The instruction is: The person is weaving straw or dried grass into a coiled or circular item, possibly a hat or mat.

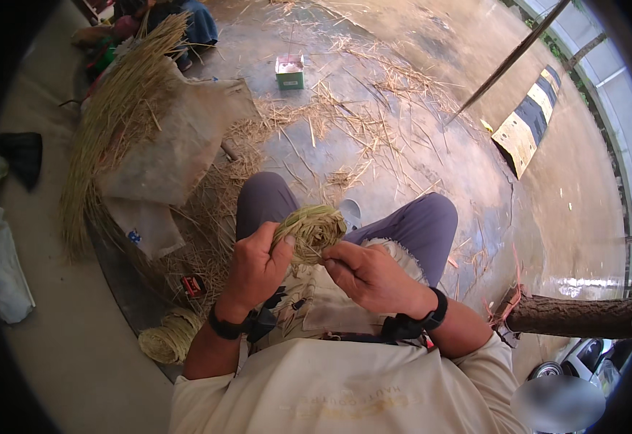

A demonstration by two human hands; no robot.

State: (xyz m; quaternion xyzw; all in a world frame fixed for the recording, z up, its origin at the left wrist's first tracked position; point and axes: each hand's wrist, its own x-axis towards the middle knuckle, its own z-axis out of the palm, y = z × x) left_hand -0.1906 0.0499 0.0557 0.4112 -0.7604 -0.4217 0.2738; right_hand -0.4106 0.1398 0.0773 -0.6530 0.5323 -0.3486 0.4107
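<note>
Above my lap I hold a round coil of braided straw (311, 230), greenish yellow, wound into a thick roll. My left hand (258, 262) grips its left side, with the thumb pressed on the near edge. At the lower right of the coil, my right hand (374, 273) has thumb and forefinger pinched together on the straw at its rim. The fingers behind the coil are hidden. Another roll of braided straw (170, 335) lies on the ground by my left elbow.
A long bundle of straw stalks (88, 170) lies at the left beside a pale sheet (160, 163). Loose straw litters the floor. Ahead stands a small green box (290, 78); a red and black packet (193, 286) lies left. A striped ramp (527, 123) and log (576, 317) are at right.
</note>
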